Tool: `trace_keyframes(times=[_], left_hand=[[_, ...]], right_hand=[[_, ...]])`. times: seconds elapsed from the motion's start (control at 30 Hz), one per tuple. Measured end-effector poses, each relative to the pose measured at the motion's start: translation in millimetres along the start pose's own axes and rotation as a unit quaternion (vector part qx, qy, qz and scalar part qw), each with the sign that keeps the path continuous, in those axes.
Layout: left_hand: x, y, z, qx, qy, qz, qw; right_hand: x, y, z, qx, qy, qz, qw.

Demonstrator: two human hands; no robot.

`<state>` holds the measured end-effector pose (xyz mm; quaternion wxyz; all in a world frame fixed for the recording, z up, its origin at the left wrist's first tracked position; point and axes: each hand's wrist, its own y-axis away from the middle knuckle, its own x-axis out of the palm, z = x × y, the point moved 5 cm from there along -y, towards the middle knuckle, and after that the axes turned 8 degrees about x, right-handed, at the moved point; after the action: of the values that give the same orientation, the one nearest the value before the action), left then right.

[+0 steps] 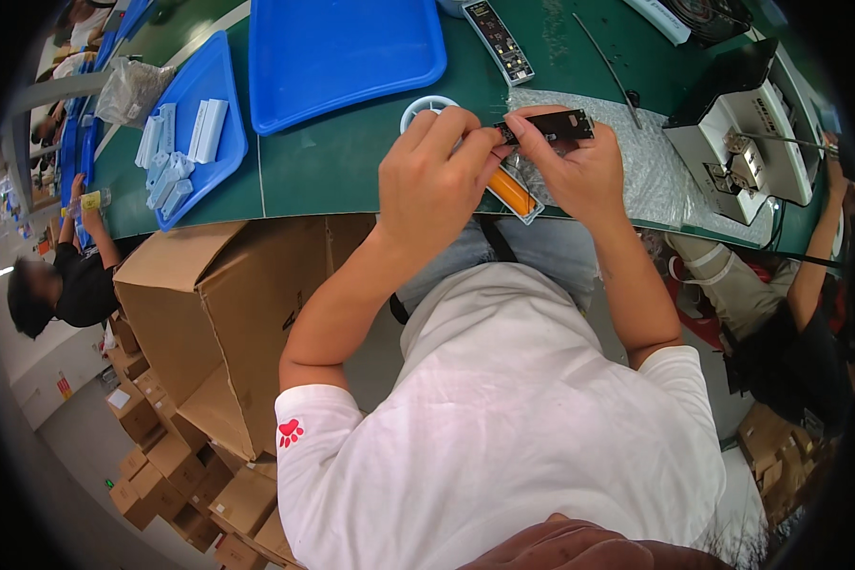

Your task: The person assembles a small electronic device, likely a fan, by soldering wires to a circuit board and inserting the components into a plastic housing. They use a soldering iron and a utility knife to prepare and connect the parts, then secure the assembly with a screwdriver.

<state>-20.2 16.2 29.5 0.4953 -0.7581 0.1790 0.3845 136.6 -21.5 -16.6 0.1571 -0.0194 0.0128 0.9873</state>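
Observation:
A narrow black circuit board [562, 124] is held up over the table's near edge. My right hand [579, 171] grips it between thumb and fingers. My left hand [437, 171] is closed in a pinch at the board's left end; what its fingertips hold, if anything, is hidden. Just below the hands lies an orange strip in a pale holder [513, 195]. A round white container [427, 106] sits partly behind my left hand. Farther back rests another long board in a light frame [500, 43].
Bubble wrap [655, 176] lies right of my hands, beside a white and black machine [746, 133]. A large blue tray [347, 66] is behind; a smaller blue tray [228, 142] holds several pale plastic parts. A cardboard box [228, 313] stands at left. People work on both sides.

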Motion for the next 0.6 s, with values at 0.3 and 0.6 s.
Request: trace_keyframes(times=[0.3, 0.6], left_hand=[[0, -1, 3, 0.011, -0.044, -0.032, 0.998], [4, 10, 2, 0.016, -0.064, -0.088, 0.994]], right_hand=[[-2, -2, 9, -0.098, 0.043, 0.004, 0.994], [-2, -3, 2, -0.071, 0.052, -0.020, 0.996]])
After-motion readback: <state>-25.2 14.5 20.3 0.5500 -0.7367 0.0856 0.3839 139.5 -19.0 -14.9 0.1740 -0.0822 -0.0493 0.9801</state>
